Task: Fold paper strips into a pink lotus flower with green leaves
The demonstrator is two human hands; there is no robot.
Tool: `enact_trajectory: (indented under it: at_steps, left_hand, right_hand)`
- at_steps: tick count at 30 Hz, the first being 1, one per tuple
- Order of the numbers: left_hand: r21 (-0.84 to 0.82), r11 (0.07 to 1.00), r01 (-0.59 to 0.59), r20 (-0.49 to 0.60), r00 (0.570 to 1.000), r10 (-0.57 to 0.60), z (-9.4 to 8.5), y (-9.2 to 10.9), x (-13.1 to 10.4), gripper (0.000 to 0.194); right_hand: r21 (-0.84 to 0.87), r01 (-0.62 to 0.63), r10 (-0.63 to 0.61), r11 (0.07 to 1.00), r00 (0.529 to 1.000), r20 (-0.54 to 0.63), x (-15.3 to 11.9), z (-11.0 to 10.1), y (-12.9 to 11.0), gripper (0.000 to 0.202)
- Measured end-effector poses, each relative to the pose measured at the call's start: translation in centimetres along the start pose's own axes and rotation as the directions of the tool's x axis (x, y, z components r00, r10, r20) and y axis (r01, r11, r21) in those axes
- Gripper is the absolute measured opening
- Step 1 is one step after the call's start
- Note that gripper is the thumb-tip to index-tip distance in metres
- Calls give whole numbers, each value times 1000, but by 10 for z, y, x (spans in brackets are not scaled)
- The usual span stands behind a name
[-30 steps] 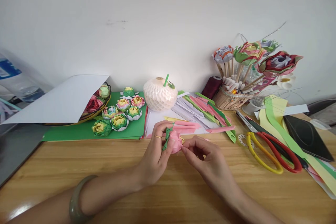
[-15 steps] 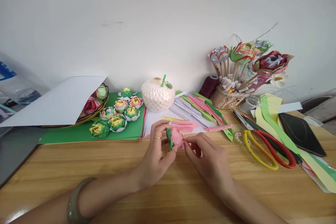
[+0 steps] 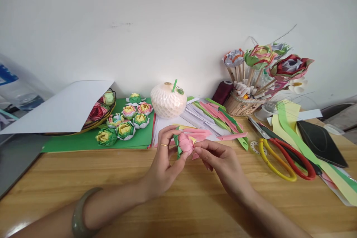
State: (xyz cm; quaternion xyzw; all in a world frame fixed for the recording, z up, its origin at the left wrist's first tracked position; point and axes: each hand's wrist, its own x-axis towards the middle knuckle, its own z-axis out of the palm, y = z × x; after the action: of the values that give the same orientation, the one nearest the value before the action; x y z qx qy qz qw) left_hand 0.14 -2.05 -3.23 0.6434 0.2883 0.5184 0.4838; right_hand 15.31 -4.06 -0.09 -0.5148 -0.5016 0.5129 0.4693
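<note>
Nearby, scissors [image 3: 275, 142], paper strips [image 3: 202, 115], pink flower [image 3: 185, 143] between hands [image 3: 160, 169] [image 3: 227, 165]

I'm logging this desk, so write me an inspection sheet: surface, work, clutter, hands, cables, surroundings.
Surface: wood-grain tabletop, shiny at lower left.
Work: pink-and-green paper flower being handled; several small flowers on green paper.
Clutter: folded paper strips towards the wall; scissors at right.
Hands: left hand holds the paper flower; right hand pinches at its edge.
Cables: none made out; thin wire above the stemmed flowers.
Surroundings: pale wall with faint marks; bottle at left.
</note>
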Motion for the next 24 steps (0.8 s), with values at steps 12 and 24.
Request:
enact_trajectory:
  at_steps: [12, 24]
  left_hand:
    - [-1, 1000, 29, 27, 999, -29, 1, 2, -1, 37]
    - [-35, 997, 62, 23, 998, -61, -1, 5, 2, 32]
  right_hand:
    - [-226, 142, -145, 964, 989, 2, -4, 0, 1, 18]
    - [-460, 312, -351, 831, 936, 0, -11, 0, -4, 22]
